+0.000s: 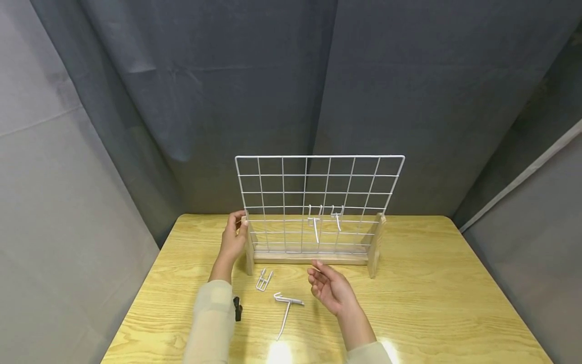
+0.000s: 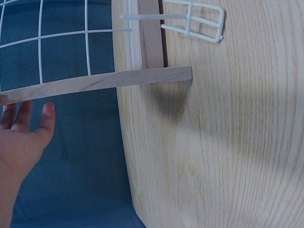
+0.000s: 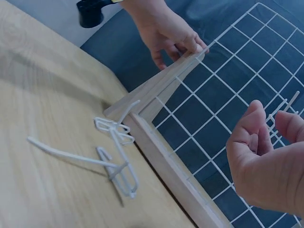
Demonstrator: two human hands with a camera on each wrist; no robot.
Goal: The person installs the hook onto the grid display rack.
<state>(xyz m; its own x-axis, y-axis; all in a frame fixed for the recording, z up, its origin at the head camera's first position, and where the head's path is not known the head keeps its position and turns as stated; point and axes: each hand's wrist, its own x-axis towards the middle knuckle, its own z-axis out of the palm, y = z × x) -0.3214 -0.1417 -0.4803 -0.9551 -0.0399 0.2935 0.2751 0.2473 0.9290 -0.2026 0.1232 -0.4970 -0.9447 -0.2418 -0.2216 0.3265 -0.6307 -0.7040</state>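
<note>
A white wire grid [image 1: 283,192] stands upright in a wooden stand [image 1: 375,247]. At the stand's left upright, my left hand [image 1: 234,242] grips the top end between thumb and fingers; the right wrist view shows this left hand [image 3: 173,35] at the wood's tip. My right hand [image 1: 334,290] is in front of the stand's base, fingers loosely curled and holding nothing. Two white hooks hang on the grid: a longer hook [image 1: 316,230] and a smaller hook [image 1: 338,221] to its right. Between my forearms, a long-armed hook [image 1: 286,313] and a shorter hook [image 1: 262,280] lie on the table.
The wood-grain table [image 1: 432,293] runs out on both sides of the stand. Dark grey curtain [image 1: 236,101] hangs close behind it, with lighter cloth [image 1: 68,202] at the left. A small black device [image 1: 238,308] is beside my left sleeve.
</note>
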